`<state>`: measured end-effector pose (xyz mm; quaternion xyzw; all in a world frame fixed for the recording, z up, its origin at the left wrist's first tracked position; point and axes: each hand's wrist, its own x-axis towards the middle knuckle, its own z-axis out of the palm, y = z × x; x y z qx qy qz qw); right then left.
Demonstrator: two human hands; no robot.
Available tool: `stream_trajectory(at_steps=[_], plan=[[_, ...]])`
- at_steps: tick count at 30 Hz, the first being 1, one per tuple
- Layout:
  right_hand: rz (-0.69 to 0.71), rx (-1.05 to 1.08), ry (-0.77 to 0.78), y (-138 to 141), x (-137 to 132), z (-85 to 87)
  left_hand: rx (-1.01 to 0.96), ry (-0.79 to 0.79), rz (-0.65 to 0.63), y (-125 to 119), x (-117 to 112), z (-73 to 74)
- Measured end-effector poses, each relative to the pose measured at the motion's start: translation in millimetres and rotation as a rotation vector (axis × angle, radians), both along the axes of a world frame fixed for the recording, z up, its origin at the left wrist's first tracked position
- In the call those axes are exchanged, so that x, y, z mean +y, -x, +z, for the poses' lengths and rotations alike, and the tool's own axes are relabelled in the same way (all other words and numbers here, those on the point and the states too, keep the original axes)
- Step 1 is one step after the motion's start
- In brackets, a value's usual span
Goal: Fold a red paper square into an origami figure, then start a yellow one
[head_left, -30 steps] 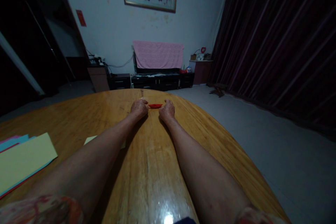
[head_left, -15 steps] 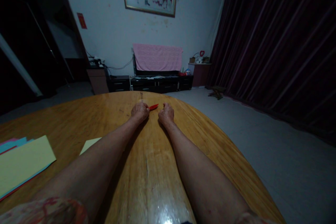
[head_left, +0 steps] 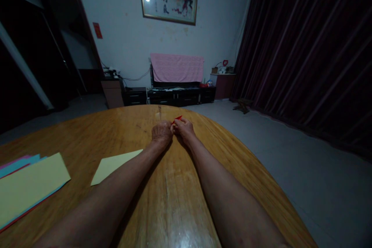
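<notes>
Both of my arms stretch forward across a round wooden table. My left hand and my right hand meet near the far edge, fingers curled and knuckles touching. Between them they pinch a small folded piece of red paper, of which only a tip pokes up above the fingers. A single pale yellow sheet lies flat on the table beside my left forearm.
A stack of coloured paper sheets, yellow on top, lies at the table's left edge. Beyond the table are grey floor, a low dark TV cabinet under a pink cloth, a framed picture and dark curtains on the right.
My hands have drawn together from a hand's width apart. The red paper, earlier lying stretched between them, is now bunched up between my fingers. The camera has shifted slightly.
</notes>
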<state>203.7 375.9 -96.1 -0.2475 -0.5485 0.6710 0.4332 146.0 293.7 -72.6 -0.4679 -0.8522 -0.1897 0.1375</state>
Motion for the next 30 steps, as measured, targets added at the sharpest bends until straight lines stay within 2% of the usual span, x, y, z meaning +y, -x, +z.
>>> stream_trajectory(at_steps=[4,10,17,19,21,24,26,28,30], plan=[[0.02,0.114,0.118,0,-4,1.8,0.048,0.009,-0.047,-2,-2,-3.7],[-0.032,0.097,0.126,3,1,-2.0,0.087,0.05,-0.158,2,-6,-4.8],[0.047,0.066,0.122,0,-2,-1.2,0.077,0.063,-0.229,4,-13,-3.0],[0.061,0.064,0.144,-2,-4,1.7,0.057,0.035,-0.258,6,-15,-2.6],[0.05,0.053,0.18,-3,-5,5.6,0.013,-0.074,-0.236,12,-17,-1.0],[0.03,0.015,0.23,-4,-7,11.0,-0.11,-0.356,-0.086,28,-20,3.7],[0.04,-0.006,0.242,-2,-9,13.5,-0.253,-0.477,-0.039,40,-23,7.1],[0.073,-0.012,0.253,0,-13,15.5,-0.51,-0.546,-0.073,50,-28,9.2],[0.127,-0.017,0.267,2,-18,18.1,-0.82,-0.583,-0.165,54,-34,9.3]])
